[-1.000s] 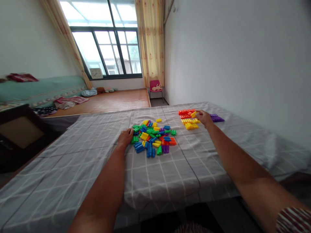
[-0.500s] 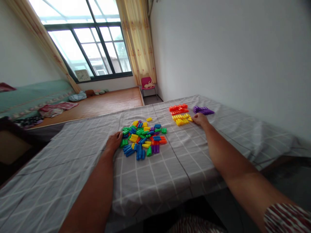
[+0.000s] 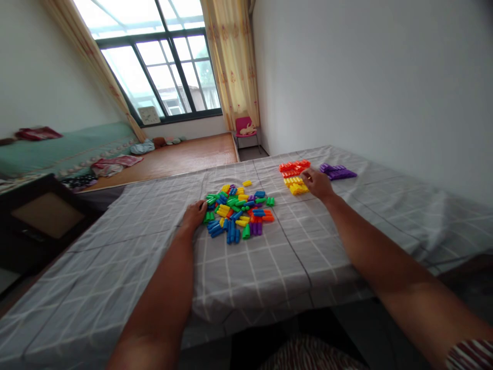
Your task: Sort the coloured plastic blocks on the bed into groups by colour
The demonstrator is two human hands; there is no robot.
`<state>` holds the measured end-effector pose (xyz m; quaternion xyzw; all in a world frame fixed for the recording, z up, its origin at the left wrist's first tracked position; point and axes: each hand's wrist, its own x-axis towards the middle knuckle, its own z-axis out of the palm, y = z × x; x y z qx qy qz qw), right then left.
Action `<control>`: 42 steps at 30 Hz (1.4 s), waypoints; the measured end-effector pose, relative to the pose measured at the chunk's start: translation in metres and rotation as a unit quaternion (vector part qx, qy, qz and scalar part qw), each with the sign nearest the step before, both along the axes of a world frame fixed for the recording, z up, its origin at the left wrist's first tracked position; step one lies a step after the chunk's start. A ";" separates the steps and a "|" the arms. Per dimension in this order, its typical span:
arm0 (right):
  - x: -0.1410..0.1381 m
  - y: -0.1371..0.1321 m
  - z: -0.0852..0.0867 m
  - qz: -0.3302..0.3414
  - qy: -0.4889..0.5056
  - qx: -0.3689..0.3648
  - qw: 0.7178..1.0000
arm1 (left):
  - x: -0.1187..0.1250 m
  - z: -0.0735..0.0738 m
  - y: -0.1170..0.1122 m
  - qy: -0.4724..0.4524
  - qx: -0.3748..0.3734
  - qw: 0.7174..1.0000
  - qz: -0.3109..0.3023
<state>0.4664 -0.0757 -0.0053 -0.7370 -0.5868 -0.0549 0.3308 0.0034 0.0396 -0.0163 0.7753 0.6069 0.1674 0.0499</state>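
Observation:
A mixed pile of small plastic pieces, shaped like joined tubes in green, blue, yellow, orange and purple, lies mid-table. At the pile's left edge rests my left hand, its fingers curled against the green pieces; what they grip is hidden. My right hand is at the right end of the sorted yellow pieces, thumb and forefinger bent together. Whatever is between those fingertips is too small to make out. Orange pieces sit in rows just behind the yellow ones, and purple pieces lie right of my right hand.
A grey checked cloth with some wrinkles covers the table. The white wall runs along the right side. Beyond the table are a low wooden platform, a pink chair and a window. A dark cabinet stands at left.
The whole view has shifted, moving the scene rightward in the picture. My right hand has moved slightly inward over the yellow pieces' right end. My left hand stays at the pile's edge.

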 end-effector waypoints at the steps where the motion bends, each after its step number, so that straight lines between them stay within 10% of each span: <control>1: -0.013 0.000 0.001 0.044 -0.011 0.008 0.999 | 0.000 -0.001 0.000 -0.001 0.003 1.000 0.000; 12: -0.095 -0.006 -0.008 0.461 0.036 -0.098 0.881 | -0.001 -0.004 0.002 -0.003 0.024 1.000 -0.018; 31: -0.101 -0.003 -0.017 0.458 0.123 -0.089 0.876 | -0.005 -0.010 0.010 -0.035 0.043 0.998 -0.037; 35: -0.099 -0.001 -0.019 0.441 0.140 -0.089 0.882 | 0.003 0.002 0.004 -0.099 0.193 0.975 -0.038; 42: -0.106 0.008 -0.023 0.449 0.277 -0.030 0.849 | 0.063 0.035 -0.052 -0.125 0.237 0.921 -0.281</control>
